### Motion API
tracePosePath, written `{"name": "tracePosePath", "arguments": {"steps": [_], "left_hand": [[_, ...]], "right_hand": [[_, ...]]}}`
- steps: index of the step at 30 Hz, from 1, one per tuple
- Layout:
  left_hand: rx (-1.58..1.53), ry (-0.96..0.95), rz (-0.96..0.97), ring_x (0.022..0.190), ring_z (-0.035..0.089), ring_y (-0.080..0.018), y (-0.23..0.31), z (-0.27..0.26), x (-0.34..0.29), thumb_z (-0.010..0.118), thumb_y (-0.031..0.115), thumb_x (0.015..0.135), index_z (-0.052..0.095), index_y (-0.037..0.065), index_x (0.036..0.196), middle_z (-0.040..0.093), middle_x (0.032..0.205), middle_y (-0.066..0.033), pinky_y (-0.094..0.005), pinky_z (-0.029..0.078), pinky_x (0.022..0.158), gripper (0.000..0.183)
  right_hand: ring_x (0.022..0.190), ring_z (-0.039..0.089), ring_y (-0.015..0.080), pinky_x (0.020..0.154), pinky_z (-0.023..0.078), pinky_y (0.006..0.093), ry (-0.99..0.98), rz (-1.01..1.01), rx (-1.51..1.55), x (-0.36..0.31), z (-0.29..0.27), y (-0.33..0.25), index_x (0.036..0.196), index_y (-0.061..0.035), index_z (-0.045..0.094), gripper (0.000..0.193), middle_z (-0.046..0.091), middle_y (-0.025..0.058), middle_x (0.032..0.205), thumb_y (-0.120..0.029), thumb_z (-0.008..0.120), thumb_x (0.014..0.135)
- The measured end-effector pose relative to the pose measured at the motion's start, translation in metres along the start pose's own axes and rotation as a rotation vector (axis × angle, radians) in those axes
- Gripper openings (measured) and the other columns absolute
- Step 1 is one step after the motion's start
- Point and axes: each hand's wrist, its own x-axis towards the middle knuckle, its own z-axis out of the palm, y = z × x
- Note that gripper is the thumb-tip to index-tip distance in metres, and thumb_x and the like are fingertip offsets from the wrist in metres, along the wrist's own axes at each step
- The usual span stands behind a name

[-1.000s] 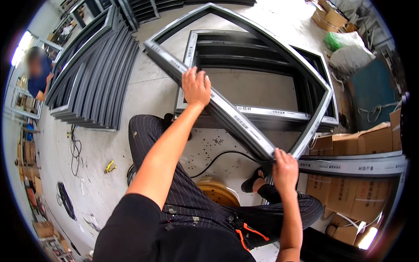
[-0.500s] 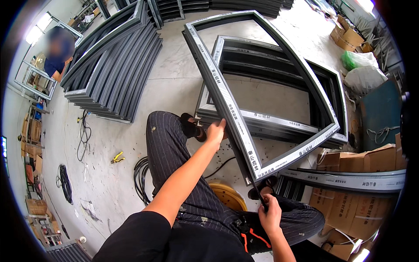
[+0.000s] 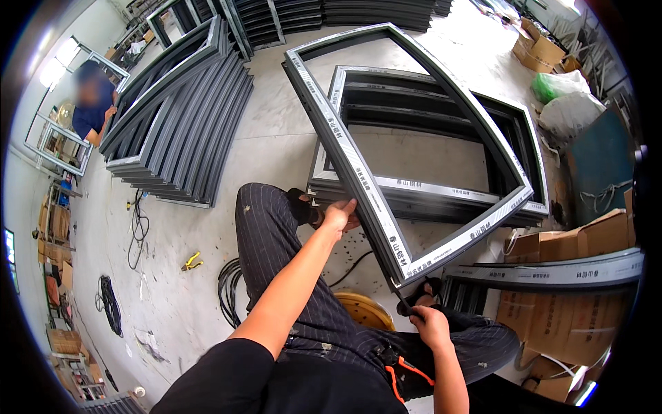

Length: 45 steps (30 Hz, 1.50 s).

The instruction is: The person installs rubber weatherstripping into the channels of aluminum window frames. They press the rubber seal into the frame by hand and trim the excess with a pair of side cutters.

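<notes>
A large dark window frame (image 3: 367,190) with one curved side and pale printed film rests tilted on a stack of similar frames (image 3: 441,186). My left hand (image 3: 338,217) is closed around its lower left bar, the fingers curling underneath. Close to the frame's near corner, my right hand (image 3: 432,327) is closed on a thin black strip or rod (image 3: 405,301). That black piece runs from my fingers to the corner; its exact kind cannot be made out. Below lies a yellow round spool (image 3: 365,310), partly hidden by my leg.
Yellow-handled pliers (image 3: 192,261) and a black cable coil (image 3: 229,293) lie on the floor to the left. An orange-handled tool (image 3: 414,372) is at my lap. Cardboard boxes (image 3: 538,324) stand at right; a tall frame stack (image 3: 183,131) and another person (image 3: 91,110) are at far left.
My right hand has come slightly up toward the frame's near corner, so less of the black piece shows between them. My left hand keeps its hold. The view has shifted a little.
</notes>
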Motion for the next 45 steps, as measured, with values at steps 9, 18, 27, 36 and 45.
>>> {"name": "tracePosePath", "arguments": {"steps": [9,18,27,36,45], "left_hand": [[0.037,-0.075,-0.064,0.08,0.068,-0.0202,-0.025,0.004,-0.012,0.059,0.031,0.096,0.061,0.003,0.103,0.067,0.092,-0.008,-0.0327,0.058,0.067,0.029],[0.038,-0.089,-0.057,0.08,0.069,-0.0222,-0.034,0.017,-0.04,0.059,0.028,0.096,0.06,0.001,0.104,0.067,0.093,-0.0112,-0.0328,0.058,0.072,0.029],[0.074,-0.165,-0.067,0.072,0.069,-0.0207,-0.052,0.018,-0.068,0.061,0.029,0.095,0.062,-0.005,0.101,0.069,0.084,-0.0128,-0.0273,0.056,0.066,0.034],[0.235,-0.215,-0.1,0.077,0.068,-0.0214,-0.063,0.02,-0.079,0.061,0.027,0.095,0.062,-0.002,0.101,0.069,0.09,-0.0123,-0.0309,0.057,0.074,0.029],[0.311,-0.298,-0.155,0.085,0.068,-0.0213,-0.073,0.027,-0.105,0.062,0.025,0.094,0.061,-0.002,0.103,0.069,0.093,-0.0103,-0.0326,0.056,0.079,0.029]], "right_hand": [[0.085,0.064,0.0358,0.075,0.051,0.0424,-0.062,-0.025,-0.109,0.007,-0.002,0.004,0.099,-0.0087,0.07,0.025,0.067,0.0171,0.087,-0.021,0.071,0.077],[0.086,0.064,0.0352,0.076,0.051,0.0427,-0.091,-0.018,-0.11,0.007,-0.001,0.005,0.096,-0.009,0.069,0.021,0.067,0.0155,0.088,-0.02,0.069,0.078],[0.087,0.063,0.0356,0.076,0.05,0.0444,-0.126,-0.028,-0.136,0.008,-0.001,0.006,0.097,-0.0101,0.068,0.021,0.067,0.0155,0.088,-0.022,0.068,0.08],[0.087,0.063,0.0357,0.076,0.05,0.045,-0.163,-0.021,-0.165,0.016,0.0,0.006,0.094,-0.0093,0.066,0.02,0.067,0.0157,0.088,-0.023,0.068,0.079],[0.089,0.063,0.0371,0.078,0.05,0.0463,-0.181,0.038,-0.195,0.016,0.0,0.007,0.097,-0.0072,0.064,0.022,0.067,0.0166,0.09,-0.022,0.064,0.081]]}}
